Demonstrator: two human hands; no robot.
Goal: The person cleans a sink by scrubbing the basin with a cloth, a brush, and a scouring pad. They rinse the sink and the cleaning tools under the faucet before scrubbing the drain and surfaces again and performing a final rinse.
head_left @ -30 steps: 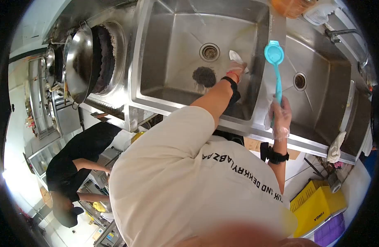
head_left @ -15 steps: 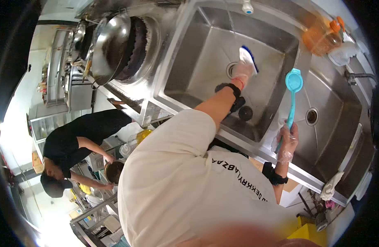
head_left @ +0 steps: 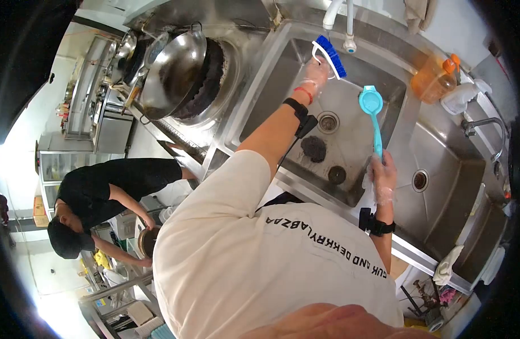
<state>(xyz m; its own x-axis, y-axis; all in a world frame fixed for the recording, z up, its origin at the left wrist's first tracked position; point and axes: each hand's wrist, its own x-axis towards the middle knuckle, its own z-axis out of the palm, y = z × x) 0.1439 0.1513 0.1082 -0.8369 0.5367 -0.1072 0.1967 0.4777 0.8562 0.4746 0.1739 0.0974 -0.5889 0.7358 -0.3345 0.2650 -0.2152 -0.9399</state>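
My left hand, in a clear plastic glove, is closed on a white-handled scrub brush with blue bristles. It is over the far left part of the left sink basin, near the faucet. My right hand, also gloved, grips the long handle of a turquoise ladle. The round ladle head points away from me, above the right part of the same basin. On the basin floor, a dark scouring pad lies beside the drain. A small round dark piece is nearer to me.
A white faucet hangs over the far rim. An orange bottle stands behind the second basin, which has its own tap. Large woks sit at the left. A co-worker in black bends over a pot.
My left hand has lifted the brush from low in the basin toward its far left side, uncovering the pad and drain. My right hand has brought the ladle left, over the left basin.
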